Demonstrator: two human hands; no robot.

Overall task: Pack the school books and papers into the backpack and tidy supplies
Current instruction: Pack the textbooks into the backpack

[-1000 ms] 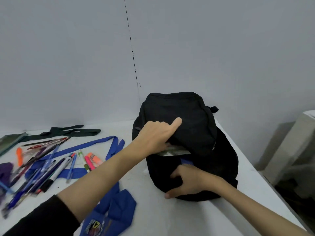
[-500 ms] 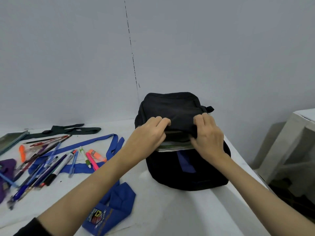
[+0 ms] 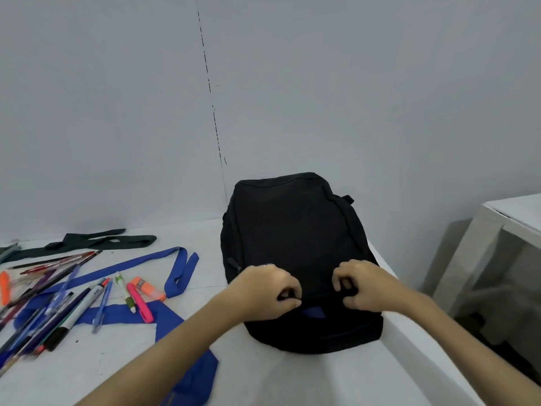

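Fingers of left hand [image 3: 268, 291] and right hand [image 3: 361, 285] curled, pinching black backpack [image 3: 292, 230] fabric on white table [image 3: 117, 361]

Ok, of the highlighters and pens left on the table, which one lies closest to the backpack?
The orange highlighter, lying flat just left of the blue strap loop. The pink one and the rest of the pens lie further left of the backpack.

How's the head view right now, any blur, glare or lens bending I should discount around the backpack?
Head view: even, soft light and no glare; the black fabric backpack reads nearly featureless, so seams are hard to see. Both hands, left and right, look slightly soft. Wide-angle bending bows the dashed wall line. The loose pens at the left edge are smeared.
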